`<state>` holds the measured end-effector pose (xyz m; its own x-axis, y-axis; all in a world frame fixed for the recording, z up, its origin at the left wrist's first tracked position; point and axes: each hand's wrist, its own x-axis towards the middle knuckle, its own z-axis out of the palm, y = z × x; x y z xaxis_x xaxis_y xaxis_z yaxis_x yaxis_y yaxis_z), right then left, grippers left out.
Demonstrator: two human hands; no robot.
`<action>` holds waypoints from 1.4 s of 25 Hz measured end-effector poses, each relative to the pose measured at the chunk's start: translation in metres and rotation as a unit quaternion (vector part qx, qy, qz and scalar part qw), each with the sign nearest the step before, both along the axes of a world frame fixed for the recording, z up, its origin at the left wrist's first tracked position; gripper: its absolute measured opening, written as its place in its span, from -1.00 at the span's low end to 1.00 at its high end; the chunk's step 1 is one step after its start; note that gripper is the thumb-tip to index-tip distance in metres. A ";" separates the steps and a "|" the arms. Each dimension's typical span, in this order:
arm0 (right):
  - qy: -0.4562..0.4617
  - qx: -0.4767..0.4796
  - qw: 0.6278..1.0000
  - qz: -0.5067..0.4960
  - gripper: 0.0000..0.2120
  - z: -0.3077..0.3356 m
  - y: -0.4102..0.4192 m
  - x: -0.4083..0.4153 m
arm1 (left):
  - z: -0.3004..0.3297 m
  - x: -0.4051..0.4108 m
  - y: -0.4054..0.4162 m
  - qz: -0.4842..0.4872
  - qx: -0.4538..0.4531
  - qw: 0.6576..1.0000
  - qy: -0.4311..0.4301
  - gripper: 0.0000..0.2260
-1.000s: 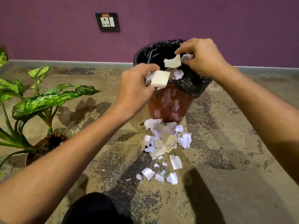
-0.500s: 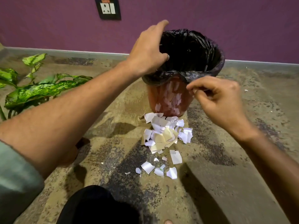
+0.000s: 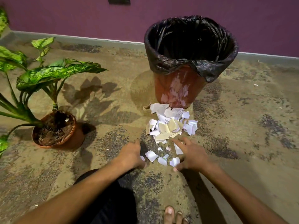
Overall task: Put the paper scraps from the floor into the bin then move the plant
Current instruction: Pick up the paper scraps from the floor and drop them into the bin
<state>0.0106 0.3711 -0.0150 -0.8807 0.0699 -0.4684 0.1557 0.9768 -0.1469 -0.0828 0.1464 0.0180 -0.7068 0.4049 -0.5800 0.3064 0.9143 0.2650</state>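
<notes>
White paper scraps (image 3: 168,126) are heaped mid-frame below the bin (image 3: 178,88); left hand (image 3: 131,155) and right hand (image 3: 191,156), spread empty, flank lower bits. Small pieces could be missed if scooped loosely.

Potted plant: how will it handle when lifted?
The plant is probably top-heavy: its long leaves lean well past the pot rim, so it may tip. The stems look floppy. Loose soil fills the pot, so it is likely heavy and could spill if tilted.

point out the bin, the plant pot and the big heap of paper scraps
bin (image 3: 178,88): head view, on its bare brown wall
plant pot (image 3: 76,136): head view, on its outer side
paper scraps (image 3: 168,125): head view, middle of the heap
</notes>
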 end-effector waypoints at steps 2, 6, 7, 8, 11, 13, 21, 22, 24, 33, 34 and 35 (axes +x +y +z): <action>0.045 -0.031 0.998 -0.004 0.04 -0.008 -0.011 -0.002 | -0.019 0.005 -0.005 0.011 -0.010 1.000 -0.007 -0.14; 0.079 -0.044 0.995 0.043 -0.22 -0.018 -0.039 -0.007 | -0.032 0.006 0.002 0.004 0.072 0.997 -0.005 -0.21; 0.076 -0.037 0.995 0.052 -0.29 -0.019 -0.045 -0.010 | -0.033 0.007 0.005 -0.012 0.085 0.996 -0.001 -0.25; 0.073 -0.032 0.995 0.059 -0.36 -0.020 -0.049 -0.014 | -0.036 0.009 0.008 -0.028 0.092 0.995 0.005 -0.28; 0.088 -0.029 0.993 0.076 -0.52 -0.025 -0.055 -0.018 | -0.042 0.012 0.013 -0.036 0.112 0.993 0.028 -0.45; 0.110 -0.042 0.990 0.075 -0.62 -0.030 -0.056 -0.018 | -0.046 0.012 0.014 -0.031 0.129 0.991 0.033 -0.55; 0.094 -0.062 0.993 -0.018 -0.77 -0.039 -0.049 -0.030 | -0.038 0.004 0.013 -0.007 0.185 0.982 0.030 -0.82; 0.101 -0.067 0.992 -0.034 -0.79 -0.029 -0.045 -0.030 | -0.033 0.002 0.012 0.008 0.198 0.980 0.034 -0.84; 0.138 -0.105 0.982 -0.078 -0.82 0.002 -0.035 -0.032 | -0.015 -0.004 0.010 0.041 0.226 0.972 0.044 -0.87; 0.559 -0.068 0.824 -0.058 -0.85 0.246 0.031 -0.093 | 0.160 -0.069 0.064 -0.005 0.452 0.829 0.329 -0.86; 0.563 -0.062 0.820 -0.079 -0.83 0.256 0.040 -0.106 | 0.178 -0.079 0.077 -0.017 0.464 0.812 0.355 -0.87; 0.562 -0.061 0.819 -0.098 -0.82 0.259 0.051 -0.121 | 0.193 -0.090 0.091 -0.025 0.465 0.801 0.376 -0.87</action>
<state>-0.1104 0.4219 0.2442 -0.7388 0.2740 0.6157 0.0066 0.9165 -0.4000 -0.1728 0.2371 0.2109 -0.6843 0.4538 0.5708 0.7290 0.4107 0.5476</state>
